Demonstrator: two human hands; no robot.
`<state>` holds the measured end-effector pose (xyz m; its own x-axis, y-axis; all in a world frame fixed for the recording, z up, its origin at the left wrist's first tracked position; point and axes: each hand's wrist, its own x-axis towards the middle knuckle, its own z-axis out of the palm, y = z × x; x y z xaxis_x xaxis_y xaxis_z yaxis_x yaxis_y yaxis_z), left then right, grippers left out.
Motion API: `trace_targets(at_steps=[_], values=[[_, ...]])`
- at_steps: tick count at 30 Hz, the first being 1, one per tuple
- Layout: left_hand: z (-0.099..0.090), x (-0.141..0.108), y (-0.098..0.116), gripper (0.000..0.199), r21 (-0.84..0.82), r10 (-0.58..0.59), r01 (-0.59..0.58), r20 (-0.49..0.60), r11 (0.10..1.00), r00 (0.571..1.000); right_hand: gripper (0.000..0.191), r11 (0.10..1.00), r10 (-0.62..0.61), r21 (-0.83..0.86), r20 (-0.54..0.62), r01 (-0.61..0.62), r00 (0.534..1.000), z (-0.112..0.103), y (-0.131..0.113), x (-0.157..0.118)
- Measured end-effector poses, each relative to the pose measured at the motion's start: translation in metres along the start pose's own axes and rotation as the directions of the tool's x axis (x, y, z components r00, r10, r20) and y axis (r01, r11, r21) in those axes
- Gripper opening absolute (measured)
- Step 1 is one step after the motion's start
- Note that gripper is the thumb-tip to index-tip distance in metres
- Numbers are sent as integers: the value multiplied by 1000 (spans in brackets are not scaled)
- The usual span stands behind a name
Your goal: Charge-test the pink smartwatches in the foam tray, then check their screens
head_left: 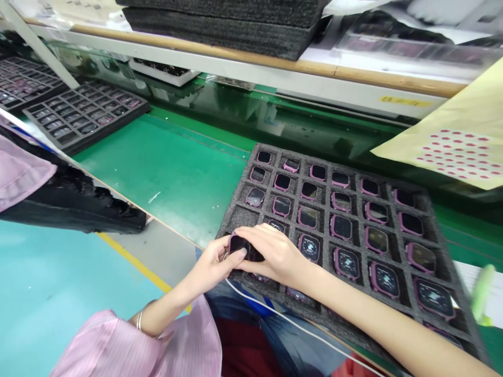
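A strapless smartwatch (238, 244) with a purple frame and dark screen is held between my two hands, above the near left corner of a black foam tray (242, 215). My left hand (214, 266) grips its left side, the thumb lying on the screen's lower edge. From the right, my right hand (275, 252) closes on its upper edge and side. A white cable (271, 309) runs from beneath the hands toward the lower right; its end is hidden. Rows of similar watches lie in the tray's compartments, several with lit watch faces (347, 263).
More foam trays of watches (88, 112) stand at the far left of the green bench (176, 173). A shelf (236, 57) carrying black foam blocks (223, 23) crosses above. Yellow paper (463, 131) hangs at right, over a green pen-like object (482, 293). Another person's leg (78, 199) is at left.
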<state>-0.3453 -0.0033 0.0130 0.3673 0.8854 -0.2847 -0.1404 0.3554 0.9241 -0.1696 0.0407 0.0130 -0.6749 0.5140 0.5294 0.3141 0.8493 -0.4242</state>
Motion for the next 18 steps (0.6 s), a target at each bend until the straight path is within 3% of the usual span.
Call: trace_targets(at_steps=[18], values=[[1,1,-3,31,95,28,-26,-13,995,1000,38,1000,21,14,84,-22,996,-10,-3,2]])
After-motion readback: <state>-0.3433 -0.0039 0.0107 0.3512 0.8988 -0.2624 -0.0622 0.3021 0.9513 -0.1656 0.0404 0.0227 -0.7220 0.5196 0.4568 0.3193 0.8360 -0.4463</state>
